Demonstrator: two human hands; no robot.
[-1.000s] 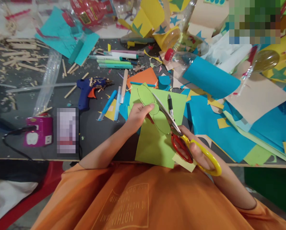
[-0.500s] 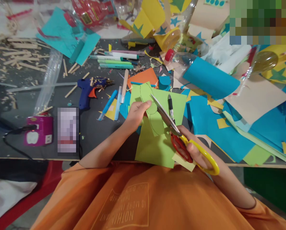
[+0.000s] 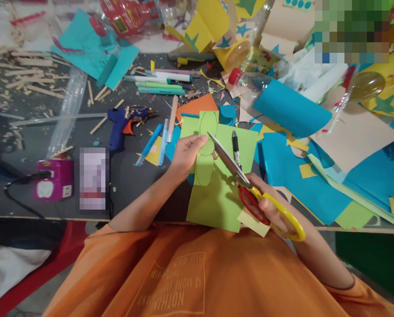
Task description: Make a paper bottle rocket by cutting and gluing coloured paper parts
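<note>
My left hand pinches a strip of light green paper with rounded outlines drawn on it in dark line. My right hand has its fingers through the yellow and red handles of a pair of scissors. The blades are nearly closed and point up and left, their tips over the strip close to my left thumb. Beneath lie larger green sheets. A black pen rests on the green paper beside the blades. Part of my right fingers is hidden behind the handles.
A blue glue gun lies to the left, near a purple power adapter. Markers and wooden sticks are spread behind. On the right are a blue-wrapped bottle and blue paper sheets.
The green strip has turned from a slant to nearly upright in my left hand. My right hand and the scissors have shifted only slightly.
</note>
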